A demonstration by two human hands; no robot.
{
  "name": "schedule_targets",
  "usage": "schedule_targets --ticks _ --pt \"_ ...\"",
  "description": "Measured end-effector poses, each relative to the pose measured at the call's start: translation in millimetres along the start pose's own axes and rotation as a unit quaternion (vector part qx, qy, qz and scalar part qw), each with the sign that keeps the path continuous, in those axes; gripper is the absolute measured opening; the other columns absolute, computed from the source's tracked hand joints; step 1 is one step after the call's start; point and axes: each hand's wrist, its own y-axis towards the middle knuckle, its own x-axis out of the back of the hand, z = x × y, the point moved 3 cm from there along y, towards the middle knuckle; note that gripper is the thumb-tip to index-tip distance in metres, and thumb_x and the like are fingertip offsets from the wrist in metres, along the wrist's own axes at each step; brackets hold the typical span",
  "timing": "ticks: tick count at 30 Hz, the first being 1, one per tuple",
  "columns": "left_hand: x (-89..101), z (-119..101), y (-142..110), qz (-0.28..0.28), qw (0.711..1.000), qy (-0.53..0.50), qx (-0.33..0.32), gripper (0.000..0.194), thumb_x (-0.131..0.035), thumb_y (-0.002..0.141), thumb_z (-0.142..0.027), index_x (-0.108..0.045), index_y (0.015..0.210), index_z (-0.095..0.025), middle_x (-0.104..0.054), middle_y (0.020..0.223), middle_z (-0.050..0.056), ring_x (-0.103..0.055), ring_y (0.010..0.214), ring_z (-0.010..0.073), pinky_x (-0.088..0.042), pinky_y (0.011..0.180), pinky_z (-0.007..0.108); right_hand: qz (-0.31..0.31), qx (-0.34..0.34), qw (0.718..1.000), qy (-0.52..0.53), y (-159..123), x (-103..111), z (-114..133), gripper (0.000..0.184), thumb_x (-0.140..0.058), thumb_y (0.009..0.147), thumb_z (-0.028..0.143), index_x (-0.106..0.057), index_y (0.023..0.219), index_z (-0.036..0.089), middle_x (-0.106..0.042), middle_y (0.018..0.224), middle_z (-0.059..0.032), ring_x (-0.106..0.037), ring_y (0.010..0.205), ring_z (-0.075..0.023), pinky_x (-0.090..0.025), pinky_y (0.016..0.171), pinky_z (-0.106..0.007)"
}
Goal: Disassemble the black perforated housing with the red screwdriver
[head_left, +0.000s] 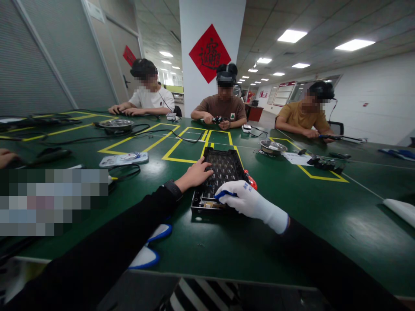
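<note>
The black case (223, 166) lies at frame centre on the worktop (227, 242); your left hand (195, 174) rests outstretched fingers on its edge, probably steadying it, while your gloved right hand's (244, 198) fingers grip a blue item (224, 194) over its near end.

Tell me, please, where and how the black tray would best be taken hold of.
The black tray is probably best gripped by its two long sides, coming from left and right together: it lies flat, longer than wide, with raised edges.
</note>
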Motion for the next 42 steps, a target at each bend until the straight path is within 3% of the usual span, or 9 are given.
schedule_targets --ticks 9,15,42 --pt "-0.4 1.2 0.9 -0.002 1.0 0.002 -0.006 0.048 -0.038 0.081 -0.049 -0.053 0.119 -0.022 -0.04 0.136 0.005 -0.03 0.131 0.0245 -0.028 0.107 0.037 -0.007 -0.001 0.999 -0.039 0.8 -2.0 0.2 0.015 -0.05 0.082 0.021 -0.064 0.088 0.017 -0.066 0.086 -0.0033 -0.059 0.08 -0.0145 -0.044 0.078 -0.028" --pt "-0.7 1.4 0.3 -0.006 1.0 -0.001 -0.004 0.049 -0.038 0.081 -0.05 -0.052 0.12 -0.024 -0.033 0.14 0.007 -0.032 0.13 0.026 -0.029 0.105 0.038 -0.015 -0.004 0.998 -0.053 -0.3 -2.3 -0.8 0.015 -0.049 0.083 0.022 -0.063 0.086 0.018 -0.065 0.089 -0.0036 -0.059 0.083 -0.0149 -0.043 0.08 -0.028" --pt "0.9 -0.5 -0.6 0.002 1.0 -0.003 0.001 0.049 -0.038 0.08 -0.049 -0.053 0.119 -0.023 -0.036 0.139 0.006 -0.031 0.13 0.0249 -0.028 0.106 0.037 -0.009 -0.003 1.0 -0.019 0.4 -1.2 0.7 0.016 -0.05 0.082 0.021 -0.065 0.089 0.017 -0.066 0.087 -0.0031 -0.059 0.081 -0.014 -0.044 0.078 -0.028"
